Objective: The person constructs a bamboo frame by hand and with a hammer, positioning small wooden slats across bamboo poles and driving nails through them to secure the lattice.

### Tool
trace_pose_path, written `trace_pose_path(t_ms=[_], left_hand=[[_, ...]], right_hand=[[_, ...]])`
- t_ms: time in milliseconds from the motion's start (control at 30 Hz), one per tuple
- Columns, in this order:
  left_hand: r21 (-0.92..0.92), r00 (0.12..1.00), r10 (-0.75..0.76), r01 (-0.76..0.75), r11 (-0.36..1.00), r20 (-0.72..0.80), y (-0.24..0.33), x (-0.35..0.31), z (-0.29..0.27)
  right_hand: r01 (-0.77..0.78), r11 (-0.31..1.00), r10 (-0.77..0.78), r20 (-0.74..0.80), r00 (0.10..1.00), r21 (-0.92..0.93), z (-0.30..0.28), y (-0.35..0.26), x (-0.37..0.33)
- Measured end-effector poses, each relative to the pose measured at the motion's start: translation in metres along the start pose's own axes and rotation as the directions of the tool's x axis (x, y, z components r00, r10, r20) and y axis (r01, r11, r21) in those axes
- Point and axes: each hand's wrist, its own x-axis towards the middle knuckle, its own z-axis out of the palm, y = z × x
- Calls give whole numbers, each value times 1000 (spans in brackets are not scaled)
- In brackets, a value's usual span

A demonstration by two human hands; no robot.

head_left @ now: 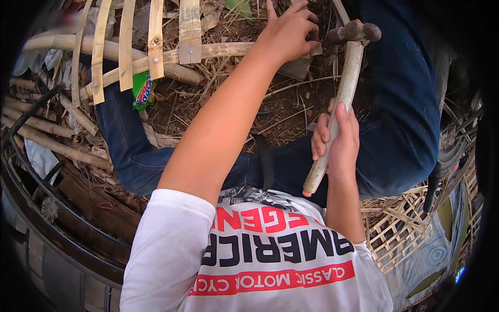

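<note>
Now the right hand (340,143) grips the slanting hammer (346,78), its head (353,33) just right of the left hand (287,34), whose fingers spread loosely.

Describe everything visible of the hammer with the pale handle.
The hammer has a dark metal-looking head with a rounded knob at its right end, and a long, pale, slightly curved, wood-like handle with an orange-red tip. It slants, head uppermost in view, lower end over dark blue denim trousers; the bare right hand grips the handle below its middle.
</note>
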Motion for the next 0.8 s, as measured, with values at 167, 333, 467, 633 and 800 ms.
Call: trace_pose_path(t_ms=[167, 333, 467, 633, 800], left_hand=[[8, 996, 42, -41, 999, -76, -6, 0, 6], [-1, 998, 43, -43, 999, -50, -5, 1, 6], [-10, 998, 40, -41, 999, -50, 0, 5, -2], [20, 999, 21, -20, 1000, -32, 2, 0, -4], [24, 994, 56, -54, 998, -95, -2, 4, 3]], right_hand=[[-42, 999, 42, -6, 999, -30, 0, 1, 5], [-20, 999, 18, -36, 999, -50, -2, 2, 6], [38, 999, -38, 8, 999, -27, -4, -1, 1], [-11, 994, 8, -25, 1000, -110, -1, 2, 7], [10, 999, -11, -26, 1000, -45, 0, -1, 7]])
